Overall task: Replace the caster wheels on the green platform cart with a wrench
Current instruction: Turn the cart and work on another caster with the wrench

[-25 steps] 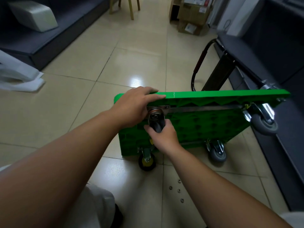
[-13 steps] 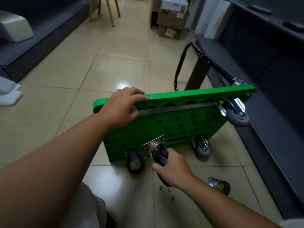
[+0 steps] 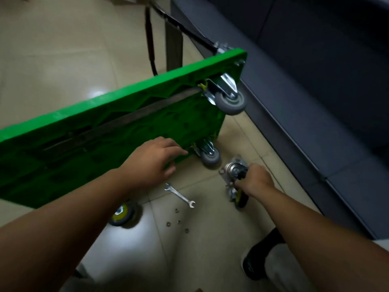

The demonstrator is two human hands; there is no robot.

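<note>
Head view: the person's right hand (image 3: 255, 179) is closing its fingers round a loose caster (image 3: 233, 170) and bringing it low over the floor tiles, its mounting plate turned up and toward the green platform cart (image 3: 105, 131). A second ago this caster was being held against the upper left corner of the cart's underside; half a second ago it was already dropping away. It is now well off the cart, just above a second loose caster (image 3: 240, 199) lying on the tiles by the dark sofa base (image 3: 315, 127). The left hand (image 3: 153, 159) is no longer hooking over the cart's top rim. It is resting near the lower edge of the underside, fingers straight and relaxed, steadying rather than gripping. The cart is standing on its long edge with the underside facing the person. Two grey casters (image 3: 230, 101) are showing on its right end and a yellow-hubbed caster (image 3: 124, 213) at the lower left, blurred. The wrench (image 3: 180, 195) is lying untouched on the floor between the hands, with a few nuts (image 3: 179, 220) scattered just below it. Reading: the upper left mount is sitting bare, so the swap at that corner is mid-way. Which loose caster is old and which new I cannot tell. Fitting one calls for picking up the nuts and wrench, and the cart looks likely to tip with only a flat hand on it.
</note>
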